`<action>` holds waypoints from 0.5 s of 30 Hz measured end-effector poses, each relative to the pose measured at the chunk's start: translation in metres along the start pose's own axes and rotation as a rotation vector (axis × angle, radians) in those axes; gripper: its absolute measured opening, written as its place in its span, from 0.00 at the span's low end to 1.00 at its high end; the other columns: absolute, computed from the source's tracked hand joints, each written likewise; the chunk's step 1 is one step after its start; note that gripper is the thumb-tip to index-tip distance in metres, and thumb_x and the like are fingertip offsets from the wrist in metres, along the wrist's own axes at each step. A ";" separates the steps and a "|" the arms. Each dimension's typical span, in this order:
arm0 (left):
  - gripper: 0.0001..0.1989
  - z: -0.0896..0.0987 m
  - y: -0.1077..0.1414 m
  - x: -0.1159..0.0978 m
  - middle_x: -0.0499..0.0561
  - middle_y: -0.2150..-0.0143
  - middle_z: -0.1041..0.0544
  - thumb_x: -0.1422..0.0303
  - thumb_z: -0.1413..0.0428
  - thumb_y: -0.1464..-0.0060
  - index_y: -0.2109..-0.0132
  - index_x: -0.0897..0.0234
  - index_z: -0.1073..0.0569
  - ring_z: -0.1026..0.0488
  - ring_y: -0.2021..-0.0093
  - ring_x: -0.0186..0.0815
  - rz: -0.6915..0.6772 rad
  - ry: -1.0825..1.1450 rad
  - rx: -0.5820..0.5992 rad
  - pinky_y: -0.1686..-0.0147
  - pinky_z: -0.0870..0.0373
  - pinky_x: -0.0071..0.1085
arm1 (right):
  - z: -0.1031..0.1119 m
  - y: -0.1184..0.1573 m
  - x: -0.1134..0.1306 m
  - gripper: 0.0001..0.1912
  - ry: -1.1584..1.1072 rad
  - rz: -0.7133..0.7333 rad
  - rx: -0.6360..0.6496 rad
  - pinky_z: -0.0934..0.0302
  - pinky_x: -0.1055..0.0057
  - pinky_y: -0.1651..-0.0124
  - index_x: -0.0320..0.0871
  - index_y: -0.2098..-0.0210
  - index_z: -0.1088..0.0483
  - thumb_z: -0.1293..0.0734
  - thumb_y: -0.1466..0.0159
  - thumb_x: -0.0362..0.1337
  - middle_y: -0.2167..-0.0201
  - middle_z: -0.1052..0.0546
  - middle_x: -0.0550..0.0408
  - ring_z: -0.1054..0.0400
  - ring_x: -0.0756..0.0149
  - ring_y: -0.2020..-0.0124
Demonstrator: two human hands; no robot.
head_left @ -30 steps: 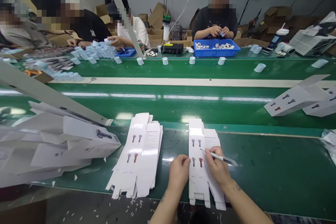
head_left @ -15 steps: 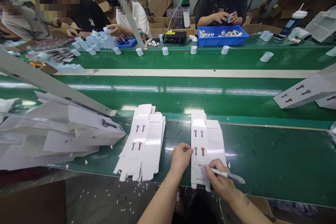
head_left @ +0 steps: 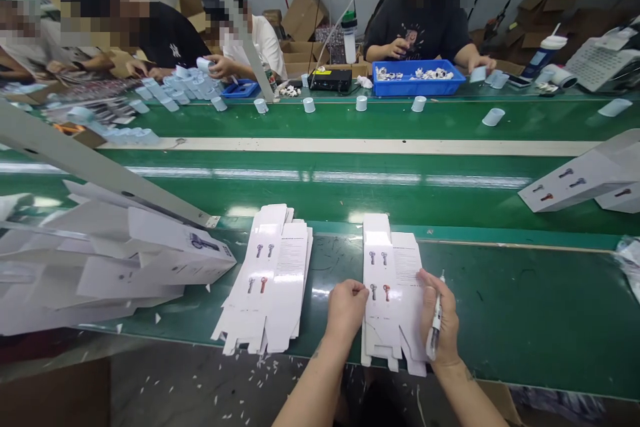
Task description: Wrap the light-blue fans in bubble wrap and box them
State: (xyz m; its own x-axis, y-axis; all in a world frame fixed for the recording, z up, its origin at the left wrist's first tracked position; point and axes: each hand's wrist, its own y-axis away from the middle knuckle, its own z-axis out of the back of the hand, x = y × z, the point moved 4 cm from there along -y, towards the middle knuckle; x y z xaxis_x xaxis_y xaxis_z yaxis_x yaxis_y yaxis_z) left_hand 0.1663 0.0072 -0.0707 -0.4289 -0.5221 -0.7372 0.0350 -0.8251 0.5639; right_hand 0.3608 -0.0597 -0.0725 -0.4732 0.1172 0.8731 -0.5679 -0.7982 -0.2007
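A small stack of flat white printed cartons (head_left: 383, 310) lies on the green table in front of me. My left hand (head_left: 349, 307) pinches the left edge of this stack between thumb and fingers. At the right edge, my right hand (head_left: 443, 320) holds a white pen (head_left: 436, 327) upright against its palm, its fingertips touching the carton. Small pictures of handheld devices, one of them red, and a block of text show on the top carton. To the left lies a second, thicker stack of the same flat cartons (head_left: 263, 280).
Opened white boxes (head_left: 150, 253) stand at the left below a slanted metal bar (head_left: 100, 163). More boxes (head_left: 575, 177) are at the right. Across the green belt (head_left: 300, 190), several people work near pale cups (head_left: 361, 103) and a blue tray (head_left: 417, 83).
My right hand has moved from the carton's lower middle to its right edge, and the pen has swung upright. My left hand stays at the left edge. Across the belt, a person's hand has reached a cup.
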 end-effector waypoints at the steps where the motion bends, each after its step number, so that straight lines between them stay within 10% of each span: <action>1: 0.04 0.001 0.001 -0.003 0.49 0.78 0.26 0.72 0.42 0.54 0.75 0.64 0.25 0.29 0.74 0.35 0.008 0.004 0.005 0.72 0.37 0.28 | -0.003 0.001 -0.002 0.21 -0.040 -0.025 -0.005 0.39 0.51 0.46 0.39 0.47 0.34 0.43 0.32 0.45 0.49 0.27 0.43 0.33 0.52 0.48; 10: 0.11 0.001 0.017 -0.037 0.46 0.78 0.29 0.62 0.39 0.55 0.74 0.65 0.29 0.33 0.77 0.30 0.065 0.263 0.291 0.79 0.38 0.24 | -0.003 0.002 0.000 0.20 -0.363 -0.170 -0.077 0.40 0.47 0.44 0.41 0.47 0.37 0.41 0.33 0.47 0.44 0.31 0.40 0.35 0.49 0.44; 15: 0.18 0.101 0.021 -0.029 0.46 0.78 0.29 0.53 0.39 0.61 0.71 0.65 0.25 0.36 0.78 0.28 -0.011 0.251 0.152 0.79 0.41 0.24 | 0.018 -0.017 0.012 0.18 -0.218 -0.039 -0.085 0.34 0.55 0.57 0.41 0.55 0.30 0.41 0.34 0.47 0.57 0.28 0.45 0.29 0.57 0.61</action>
State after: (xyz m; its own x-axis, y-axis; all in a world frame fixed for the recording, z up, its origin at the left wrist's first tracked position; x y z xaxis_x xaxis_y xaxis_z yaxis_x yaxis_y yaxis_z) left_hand 0.0877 0.0264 0.0002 -0.1911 -0.5659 -0.8020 -0.1125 -0.7991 0.5906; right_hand 0.3773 -0.0553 -0.0505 -0.2983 0.0090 0.9544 -0.6422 -0.7417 -0.1938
